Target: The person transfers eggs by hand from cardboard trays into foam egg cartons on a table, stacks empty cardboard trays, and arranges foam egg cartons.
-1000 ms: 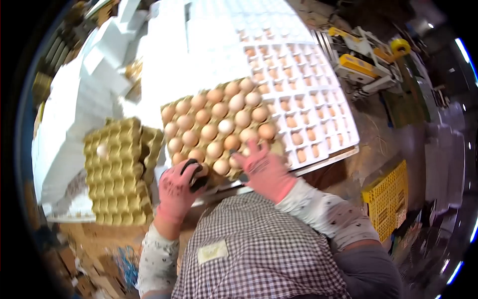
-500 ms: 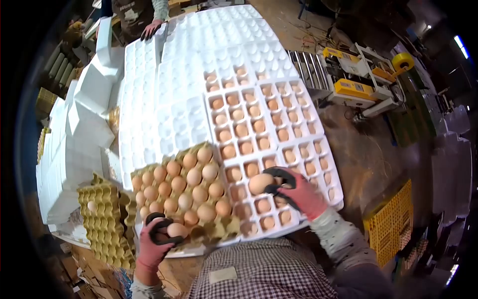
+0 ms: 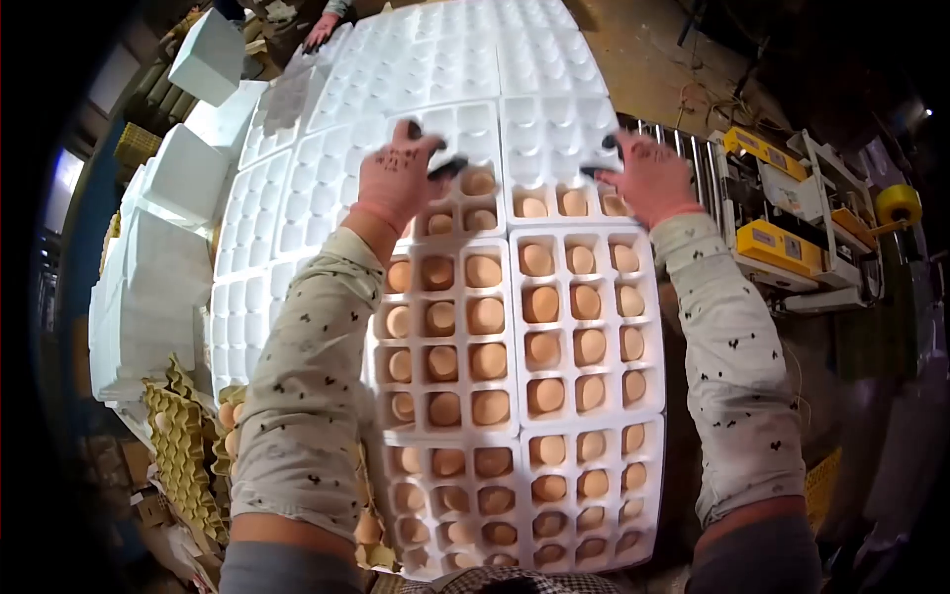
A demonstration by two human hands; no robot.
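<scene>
Both my arms reach forward over white foam trays point(image 3: 516, 327) with square cells, many of them filled with brown eggs point(image 3: 486, 316). My left hand point(image 3: 404, 170), in a pink glove with black fingertips, hovers over the upper middle tray, fingers apart and nothing between them. An egg point(image 3: 479, 181) sits in a cell just right of its fingertips. At the right edge of the trays my right hand point(image 3: 648, 176), gloved the same way, has its fingers apart above the last egg point(image 3: 614, 204) of that row. The pulp egg tray is mostly hidden behind my left arm.
Stacked pulp trays point(image 3: 183, 455) lean at the lower left, with white foam boxes point(image 3: 148, 297) behind them. A roller conveyor with a yellow and white machine point(image 3: 777, 247) stands at the right. Another person's gloved hand point(image 3: 322, 32) rests near the far left trays.
Both hands have moved forward to the farther trays, and the eggs they held are gone from them. More eggs now sit in the upper cells. The view has shifted over the foam trays.
</scene>
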